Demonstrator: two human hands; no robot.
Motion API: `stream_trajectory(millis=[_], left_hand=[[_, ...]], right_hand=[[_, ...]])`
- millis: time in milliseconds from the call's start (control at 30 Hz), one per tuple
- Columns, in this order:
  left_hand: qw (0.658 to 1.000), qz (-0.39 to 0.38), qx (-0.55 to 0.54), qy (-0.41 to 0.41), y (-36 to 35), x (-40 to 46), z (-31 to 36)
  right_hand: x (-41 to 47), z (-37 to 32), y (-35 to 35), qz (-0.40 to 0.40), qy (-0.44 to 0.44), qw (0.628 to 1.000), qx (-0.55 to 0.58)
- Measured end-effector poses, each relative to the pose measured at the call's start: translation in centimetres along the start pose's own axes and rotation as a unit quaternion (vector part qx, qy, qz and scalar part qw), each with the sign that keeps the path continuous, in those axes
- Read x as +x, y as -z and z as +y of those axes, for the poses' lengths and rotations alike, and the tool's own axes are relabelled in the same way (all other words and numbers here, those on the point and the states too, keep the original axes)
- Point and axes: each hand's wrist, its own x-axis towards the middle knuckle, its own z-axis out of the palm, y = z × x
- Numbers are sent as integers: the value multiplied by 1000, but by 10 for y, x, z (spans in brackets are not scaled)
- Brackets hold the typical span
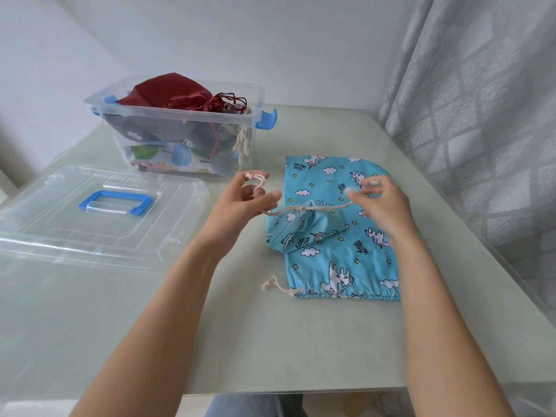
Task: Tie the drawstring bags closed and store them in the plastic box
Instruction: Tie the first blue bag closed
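At table centre, left hand and right hand pinch a unicorn bag's drawstring, knotting; another blue bag waits untied; plastic box at ten o'clock holds several.

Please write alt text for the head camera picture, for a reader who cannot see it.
Two hands, left hand and right hand, pull a cream cord tight on a small blue unicorn bag, which lies on a larger flat one. Behind stands an open plastic box of bags; its lid lies left.
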Motion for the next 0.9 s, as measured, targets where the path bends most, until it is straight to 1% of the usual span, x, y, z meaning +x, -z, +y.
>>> stream_trajectory(millis=[33, 67, 100, 167, 200, 233, 300, 333, 367, 400, 500, 533, 567, 667, 767, 833, 900], left_hand=[[1000, -3, 18, -3, 0, 0, -1], [999, -3, 35, -7, -1, 1, -1], [999, 2, 50, -7, -1, 1, -1], [998, 10, 65, -6, -1, 1, 1], [998, 15, 66, -10, 0, 1, 2], [997, 24, 65, -15, 1, 1, 3], [995, 53, 79, -38, 5, 1, 4], [991, 64, 103, -56, 7, 1, 4], [985, 63, 141, -75, 8, 1, 4], [978, 44, 184, -90, 8, 0, 4], [945, -42, 309, -98, -2, -4, -1], [936, -53, 335, -100, -6, -4, -3], [932, -49, 342, -106, -9, -4, -5], [942, -13, 313, -119, -11, -3, -8], [943, -18, 312, -116, -13, -3, -9], [941, -25, 318, -113, -16, -4, -9], [940, -22, 323, -112, -19, -4, -10]], right_hand=[[0, -1, 1, 20, 38, 998, -47], [-2, -5, 2, 27, 88, 994, -64], [-6, -10, 2, 11, 138, 989, -58], [-15, -19, 0, -83, 209, 973, -44], [-19, -22, -2, -129, 227, 963, -63], [-20, -21, -5, -155, 240, 954, -96], [-18, -17, -9, -149, 243, 944, -166], [-18, -15, -9, -140, 239, 943, -184], [-17, -14, -10, -137, 236, 944, -186], [-17, -13, -11, -139, 236, 945, -179], [-18, -15, -11, -150, 243, 950, -128], [-20, -17, -10, -158, 238, 953, -97], [-21, -20, -9, -169, 226, 957, -64], [-26, -27, -5, -216, 175, 960, 29], [-29, -31, -4, -256, 128, 952, 106], [-30, -35, -7, -289, 103, 935, 175], [-32, -38, -12, -319, 83, 910, 253]])
